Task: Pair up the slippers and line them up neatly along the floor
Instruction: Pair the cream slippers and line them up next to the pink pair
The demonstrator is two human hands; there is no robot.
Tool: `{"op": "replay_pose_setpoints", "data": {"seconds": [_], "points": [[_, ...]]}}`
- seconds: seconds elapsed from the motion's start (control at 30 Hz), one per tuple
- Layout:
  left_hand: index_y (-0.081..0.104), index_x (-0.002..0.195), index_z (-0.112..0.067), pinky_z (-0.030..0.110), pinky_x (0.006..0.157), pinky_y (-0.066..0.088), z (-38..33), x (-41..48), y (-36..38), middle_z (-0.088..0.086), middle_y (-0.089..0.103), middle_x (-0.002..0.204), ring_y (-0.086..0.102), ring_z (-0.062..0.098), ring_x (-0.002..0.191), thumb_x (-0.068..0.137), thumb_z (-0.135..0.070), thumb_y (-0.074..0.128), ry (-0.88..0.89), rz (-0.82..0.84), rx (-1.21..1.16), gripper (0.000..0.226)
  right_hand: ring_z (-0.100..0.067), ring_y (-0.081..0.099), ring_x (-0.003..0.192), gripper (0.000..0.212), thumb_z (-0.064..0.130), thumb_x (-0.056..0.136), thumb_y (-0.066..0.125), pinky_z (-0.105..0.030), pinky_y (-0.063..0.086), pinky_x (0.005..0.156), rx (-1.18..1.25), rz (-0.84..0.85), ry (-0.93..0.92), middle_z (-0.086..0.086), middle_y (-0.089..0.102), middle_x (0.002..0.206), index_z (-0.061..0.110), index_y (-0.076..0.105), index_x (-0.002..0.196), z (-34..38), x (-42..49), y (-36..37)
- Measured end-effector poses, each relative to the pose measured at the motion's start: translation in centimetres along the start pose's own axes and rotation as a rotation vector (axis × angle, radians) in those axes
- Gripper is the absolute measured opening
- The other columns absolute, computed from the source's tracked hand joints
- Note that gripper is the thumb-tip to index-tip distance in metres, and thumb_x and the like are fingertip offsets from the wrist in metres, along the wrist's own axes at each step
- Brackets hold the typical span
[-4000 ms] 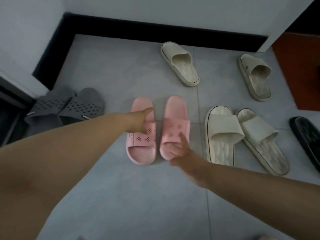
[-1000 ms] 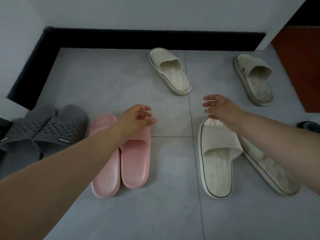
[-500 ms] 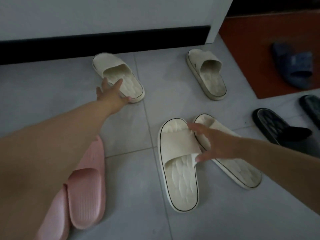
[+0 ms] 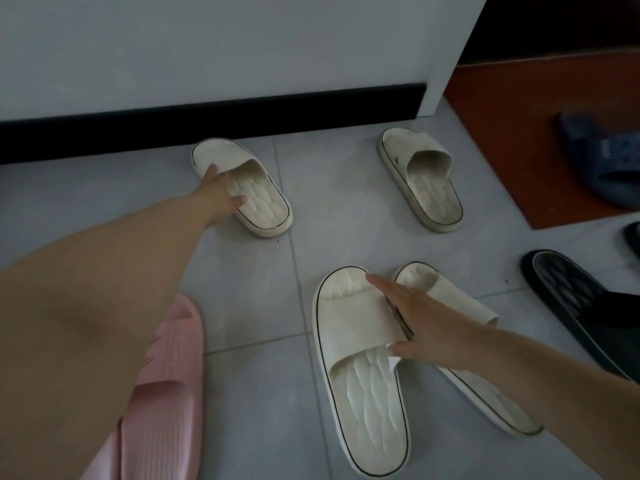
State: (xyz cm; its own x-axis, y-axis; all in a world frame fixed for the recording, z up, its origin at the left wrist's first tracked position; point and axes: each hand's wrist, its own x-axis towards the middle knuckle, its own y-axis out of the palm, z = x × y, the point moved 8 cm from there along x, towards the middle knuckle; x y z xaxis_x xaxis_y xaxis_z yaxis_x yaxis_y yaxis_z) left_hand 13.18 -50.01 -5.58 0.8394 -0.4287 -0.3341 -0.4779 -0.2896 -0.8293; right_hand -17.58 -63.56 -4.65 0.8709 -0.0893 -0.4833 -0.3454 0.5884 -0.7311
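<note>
The pink pair [image 4: 162, 393] lies at the lower left, far to the left of the near cream pair and partly hidden under the left forearm; the two pink slippers touch side by side. Up and left of the near cream pair, close to the black baseboard [image 4: 207, 119], a lone cream slipper [image 4: 263, 199] lies at an angle on the tiled floor [image 4: 249, 278]. The left hand [image 4: 216, 194] is on it, fingers reaching into the strap opening and the thumb at the insole; whether it has closed round the strap I cannot tell. In the lower middle sits the near cream pair itself: the left cream slipper [image 4: 360, 368] points at the wall, and the right cream slipper [image 4: 485, 382] angles away from it, their toes almost touching. The right hand [image 4: 426, 323] lies flat and spread over the gap between them, fingers on the left one's strap, thumb at its rear edge, gripping nothing firmly. Up and right of that pair lies a dirtier cream slipper [image 4: 426, 185], alone. Further right, a blue slipper [image 4: 602, 157] rests on the red floor [image 4: 519, 133], and a black slipper [image 4: 571, 303] lies just right of the pair.
</note>
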Motion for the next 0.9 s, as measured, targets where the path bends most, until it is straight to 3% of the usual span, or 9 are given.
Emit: {"op": "replay_pose_setpoints", "data": {"seconds": [0.07,0.17,0.3,0.37,0.53,0.67,0.77,0.83,0.9], "points": [[0.016,0.148,-0.015,0.029,0.116,0.015,0.3,-0.3,0.5,0.003,-0.007,0.159,0.011,0.023,0.146,0.094,-0.019,0.048,0.01,0.043,0.039,0.063,-0.02,0.033,0.129,0.095,0.017,0.077,0.068,-0.022,0.028,0.101,-0.078,-0.013,-0.042,0.001,0.036,0.138,0.025,0.003,0.147,0.7,0.3,0.1],[0.009,0.149,-0.02,0.031,0.118,0.013,0.2,-1.6,1.6,-0.002,-0.008,0.159,0.005,0.021,0.147,0.095,-0.016,0.043,0.069,0.121,0.094,0.063,-0.014,0.03,0.127,0.095,0.015,0.073,0.07,-0.01,0.017,0.089,-0.055,-0.003,-0.087,0.004,0.033,0.141,0.024,0.01,0.146,1.7,0.3,0.1],[0.007,0.148,-0.018,0.029,0.118,0.008,-1.3,-4.2,2.8,0.001,-0.007,0.159,0.001,0.018,0.147,0.095,-0.013,0.043,0.215,0.193,0.188,0.065,0.008,0.038,0.086,0.102,0.018,0.066,0.076,-0.001,0.028,0.07,0.006,0.093,-0.144,0.007,0.035,0.136,0.032,0.011,0.144,3.3,0.0,1.6],[0.009,0.148,-0.016,0.024,0.117,0.007,-2.4,-6.0,3.5,0.001,-0.004,0.159,0.002,0.016,0.147,0.095,-0.014,0.043,0.281,0.235,0.184,0.063,0.01,0.035,0.082,0.105,0.019,0.064,0.078,0.0,0.028,0.07,0.002,0.115,-0.21,0.008,0.036,0.135,0.033,0.012,0.143,4.9,0.0,2.6],[0.014,0.147,-0.011,0.02,0.116,0.004,-4.5,-12.2,8.1,0.004,0.003,0.159,0.004,0.014,0.147,0.095,-0.01,0.042,0.455,0.434,0.129,0.059,-0.017,0.04,0.118,0.103,0.019,0.063,0.079,-0.029,0.037,0.101,-0.003,0.09,-0.298,0.003,0.035,0.141,0.026,0.017,0.144,10.3,-0.2,5.7],[0.02,0.146,-0.008,0.008,0.106,0.007,-4.2,-15.5,9.5,0.004,0.013,0.158,0.013,0.013,0.146,0.094,0.002,0.035,0.495,0.502,0.053,0.055,-0.021,0.032,0.131,0.097,0.023,0.068,0.079,-0.028,0.03,0.106,0.103,0.025,-0.231,0.001,0.028,0.148,0.022,0.019,0.144,12.4,0.0,7.8],[0.034,0.141,-0.009,0.006,0.099,0.02,-3.8,-16.0,8.0,0.005,0.032,0.151,0.033,0.018,0.139,0.092,0.002,0.042,0.458,0.421,-0.069,0.05,-0.022,0.033,0.132,0.094,0.028,0.069,0.079,-0.028,0.03,0.107,0.238,-0.032,-0.146,0.0,0.029,0.147,0.02,0.023,0.143,11.6,-0.1,7.7],[0.04,0.138,-0.012,0.01,0.094,0.028,-4.0,-16.0,6.7,0.004,0.041,0.146,0.045,0.021,0.129,0.09,-0.005,0.052,0.457,0.308,-0.105,0.05,-0.021,0.03,0.134,0.092,0.032,0.068,0.079,-0.027,0.023,0.11,0.139,-0.077,-0.156,-0.001,0.03,0.146,0.019,0.026,0.142,10.1,-0.9,6.2],[0.037,0.14,-0.015,0.018,0.103,0.028,-4.6,-15.9,6.1,0.004,0.035,0.15,0.039,0.021,0.134,0.086,-0.012,0.06,0.464,0.228,-0.106,0.058,-0.022,0.032,0.134,0.089,0.032,0.067,0.079,-0.026,0.02,0.109,0.02,-0.179,-0.115,-0.002,0.035,0.144,0.018,0.031,0.14,7.2,-2.0,3.2]]}}
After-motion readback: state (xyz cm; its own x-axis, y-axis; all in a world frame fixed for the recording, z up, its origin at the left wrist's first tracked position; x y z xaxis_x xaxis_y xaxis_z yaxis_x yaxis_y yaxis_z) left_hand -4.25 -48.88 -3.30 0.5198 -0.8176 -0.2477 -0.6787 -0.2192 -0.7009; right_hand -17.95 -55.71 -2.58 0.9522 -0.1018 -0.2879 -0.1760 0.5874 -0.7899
